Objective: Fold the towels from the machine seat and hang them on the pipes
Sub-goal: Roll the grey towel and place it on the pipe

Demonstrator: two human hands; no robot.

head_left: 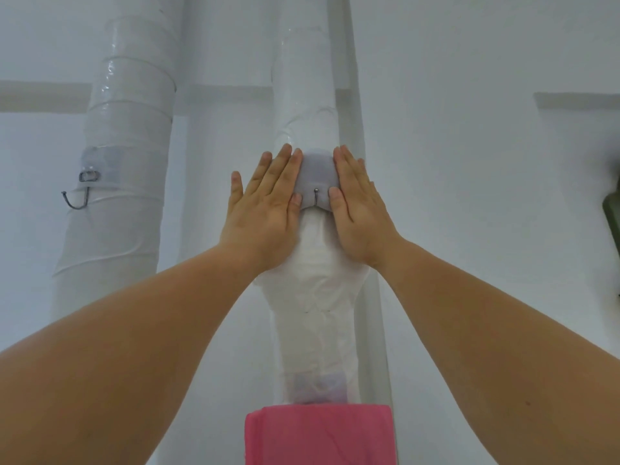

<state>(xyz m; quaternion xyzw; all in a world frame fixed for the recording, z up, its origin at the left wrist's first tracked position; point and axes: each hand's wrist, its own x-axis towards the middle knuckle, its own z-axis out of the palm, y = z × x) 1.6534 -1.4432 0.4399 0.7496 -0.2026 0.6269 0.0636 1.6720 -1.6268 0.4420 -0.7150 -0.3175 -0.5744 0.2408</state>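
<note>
1. Against the white wall [469, 196] ahead of you stand two upright pipes wrapped in glossy white film. The left pipe [127, 129] carries a grey patch [100, 159] and a wire hook [75, 200].
2. Low on the middle pipe [302, 78], the folded pink towel [318, 437] hangs flat, its top edge level and its length running down out of view.
3. Your left hand [265, 209] and right hand [360, 209] lie flat with fingers straight. They press either side of a grey pad [317, 174] bearing a small hook [315, 197] and grip nothing.

White towel [315, 290] draped down pipe [302, 78] — folded pink towel [318, 434] below.
</note>
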